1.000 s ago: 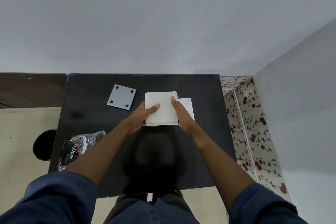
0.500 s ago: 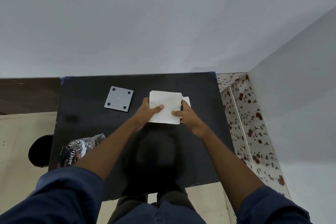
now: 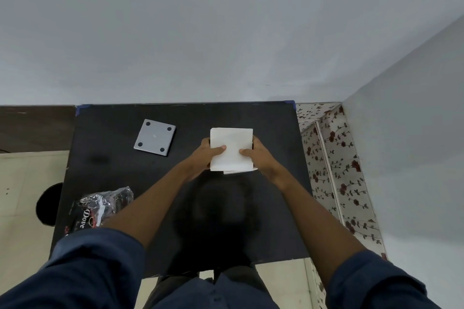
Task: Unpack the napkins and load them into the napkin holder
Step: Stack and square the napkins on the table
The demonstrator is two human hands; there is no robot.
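Note:
A white stack of napkins (image 3: 231, 144) is held between both hands over the right middle of the black table (image 3: 120, 173). My left hand (image 3: 206, 155) grips its left edge, thumb on top. My right hand (image 3: 258, 155) grips its right edge, thumb on top. Under the stack, a white edge of the napkin holder (image 3: 239, 171) peeks out at the near side; the rest of it is hidden. A grey square plate (image 3: 155, 137) with four dark dots lies flat to the left, apart from the hands.
A crumpled black and silver wrapper (image 3: 100, 208) lies at the table's near left edge. A wall runs along the far edge. Floral-patterned floor (image 3: 336, 170) shows to the right, a dark round object (image 3: 47, 204) on the floor to the left.
Both hands carried the napkin stack to the right, over the white holder that lay beside it. The holder is now almost fully covered by the stack.

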